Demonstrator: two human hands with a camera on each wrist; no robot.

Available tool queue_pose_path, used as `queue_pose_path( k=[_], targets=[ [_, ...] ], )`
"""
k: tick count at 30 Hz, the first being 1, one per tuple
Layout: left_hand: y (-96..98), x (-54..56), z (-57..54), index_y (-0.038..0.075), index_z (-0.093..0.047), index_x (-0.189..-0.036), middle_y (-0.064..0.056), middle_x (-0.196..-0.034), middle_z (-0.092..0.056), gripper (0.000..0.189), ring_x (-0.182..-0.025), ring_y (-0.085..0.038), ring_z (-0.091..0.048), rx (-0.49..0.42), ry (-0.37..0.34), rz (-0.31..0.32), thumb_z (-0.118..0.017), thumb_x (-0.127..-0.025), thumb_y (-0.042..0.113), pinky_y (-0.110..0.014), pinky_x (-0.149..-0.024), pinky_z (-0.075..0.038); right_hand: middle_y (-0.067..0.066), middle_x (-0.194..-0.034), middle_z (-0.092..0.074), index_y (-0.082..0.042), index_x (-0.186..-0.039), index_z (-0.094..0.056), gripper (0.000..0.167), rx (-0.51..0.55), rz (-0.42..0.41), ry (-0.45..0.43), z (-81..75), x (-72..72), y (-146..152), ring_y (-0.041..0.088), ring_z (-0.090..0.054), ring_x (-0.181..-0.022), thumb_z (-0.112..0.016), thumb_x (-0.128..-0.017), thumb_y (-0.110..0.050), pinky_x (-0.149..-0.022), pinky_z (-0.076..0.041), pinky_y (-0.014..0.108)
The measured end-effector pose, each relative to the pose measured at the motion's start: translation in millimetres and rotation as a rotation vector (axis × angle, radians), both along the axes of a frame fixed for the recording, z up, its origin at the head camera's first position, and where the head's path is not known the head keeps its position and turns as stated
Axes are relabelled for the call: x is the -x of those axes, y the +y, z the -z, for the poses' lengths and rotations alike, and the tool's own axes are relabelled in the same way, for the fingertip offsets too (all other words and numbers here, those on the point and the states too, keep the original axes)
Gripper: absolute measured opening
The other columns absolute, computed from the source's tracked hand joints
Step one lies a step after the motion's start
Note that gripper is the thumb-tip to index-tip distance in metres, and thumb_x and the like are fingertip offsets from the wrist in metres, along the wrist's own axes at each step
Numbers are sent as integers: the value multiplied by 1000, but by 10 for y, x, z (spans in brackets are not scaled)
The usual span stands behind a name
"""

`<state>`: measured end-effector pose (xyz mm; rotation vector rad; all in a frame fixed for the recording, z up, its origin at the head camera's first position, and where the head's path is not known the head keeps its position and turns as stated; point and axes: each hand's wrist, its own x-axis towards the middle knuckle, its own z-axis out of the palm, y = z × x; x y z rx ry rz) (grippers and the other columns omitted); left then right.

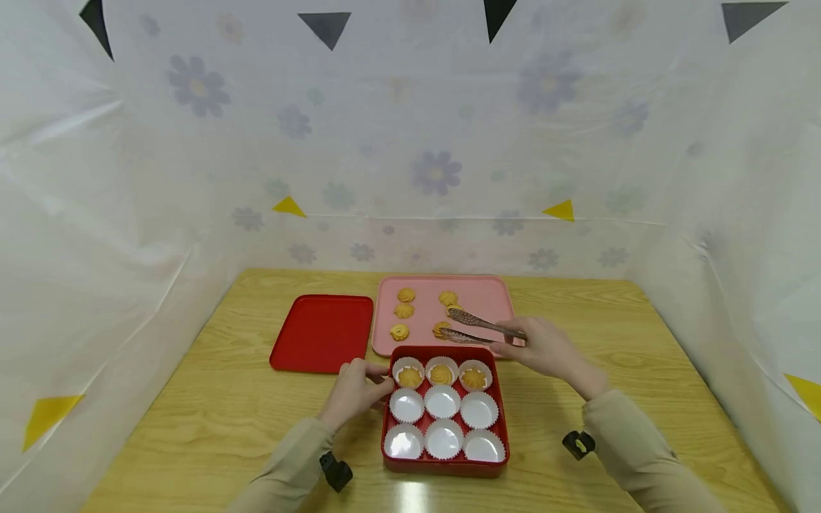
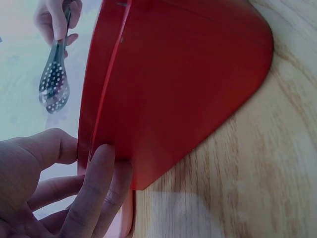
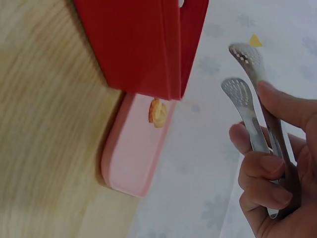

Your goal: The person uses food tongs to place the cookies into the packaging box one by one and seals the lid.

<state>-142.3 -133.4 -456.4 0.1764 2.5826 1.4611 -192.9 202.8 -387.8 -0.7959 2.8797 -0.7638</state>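
Note:
My left hand [image 1: 355, 392] grips the left wall of a red box [image 1: 447, 467] near its far corner, thumb at the rim and fingers against the outer side. Inside are rows of white paper cups [image 1: 442, 438]; the far row holds three cookies [image 1: 441, 375], the nearer cups hold none. My right hand [image 1: 545, 347] holds metal tongs [image 1: 477, 322] with perforated ends. In the right wrist view the tong arms are spread, with nothing between their tips. From the head view, the tips overlap cookies [image 1: 442, 329] on the pink tray [image 1: 484, 299].
Several more cookies [image 1: 404, 311] lie on the pink tray, which stands behind the red box. A flat red lid [image 1: 323, 335] lies to its left on the wooden table [image 1: 212, 442]. Patterned sheeting [image 1: 436, 128] hangs behind and at both sides.

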Motion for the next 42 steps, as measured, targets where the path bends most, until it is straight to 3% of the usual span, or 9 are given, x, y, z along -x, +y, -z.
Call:
queue_pose_path(
  k=[5, 7, 12, 17, 20, 24, 29, 42],
  targets=[
    [2, 9, -1, -6, -73, -116, -16, -88, -76, 34, -61, -21, -74, 0, -1, -3, -68, -86, 9, -24, -56, -55, -4, -75, -63, 0, -122, -70, 40, -11, 68, 27, 83, 8, -39, 6, -39, -55, -70, -94, -29, -50, -34, 23],
    [1, 12, 1, -5, -73, -115, -15, -87, -76, 33, -61, -20, -74, 8, 3, -1, -69, -86, 10, -24, -55, -54, -3, -73, -62, -1, -122, -70, 39, -30, 82, 16, 92, 40, -53, 7, -41, -55, -69, -94, -28, -51, -34, 24],
    [-1, 16, 7, -4, -74, -115, -14, -87, -76, 32, -61, -19, -74, 17, 12, 2, -69, -86, 10, -24, -55, -53, 1, -67, -56, -6, -107, -72, 26, -70, 116, -85, 40, 144, -94, 12, -41, -56, -68, -94, -29, -52, -32, 28],
    [-7, 15, 14, -4, -74, -115, -14, -86, -76, 32, -61, -19, -74, 8, -3, 1, -68, -86, 9, -24, -56, -54, 4, -77, -66, -7, -100, -73, 23, -131, 144, -197, -31, 249, -181, 12, -46, -59, -70, -92, -28, -53, -35, 27],
    [-11, 15, 23, -4, -74, -115, -14, -86, -76, 32, -61, -20, -74, 0, -10, 3, -68, -86, 9, -24, -57, -55, 3, -74, -65, -8, -91, -72, 20, -176, 160, -236, -48, 308, -251, 12, -45, -58, -71, -91, -28, -53, -36, 27],
    [-14, 13, 36, -5, -74, -115, -14, -86, -76, 32, -61, -21, -74, -11, -11, 4, -68, -86, 9, -24, -57, -57, 0, -68, -58, -9, -81, -67, 22, -260, 166, -233, -35, 396, -341, 13, -43, -59, -72, -89, -29, -54, -34, 28],
    [-17, 11, 37, -4, -74, -114, -14, -86, -76, 31, -61, -21, -74, -13, -3, 7, -68, -86, 9, -25, -57, -57, 1, -74, -62, -9, -83, -65, 22, -331, 168, -222, -25, 480, -432, 15, -47, -64, -73, -87, -29, -57, -36, 29],
    [-3, 20, 21, -5, -74, -114, -14, -86, -77, 33, -61, -18, -73, 19, 14, 2, -69, -86, 10, -24, -56, -55, 3, -80, -62, -7, -88, -64, 22, -375, 179, -227, 14, 551, -548, 17, -48, -69, -74, -87, -27, -60, -38, 31]
  ],
)
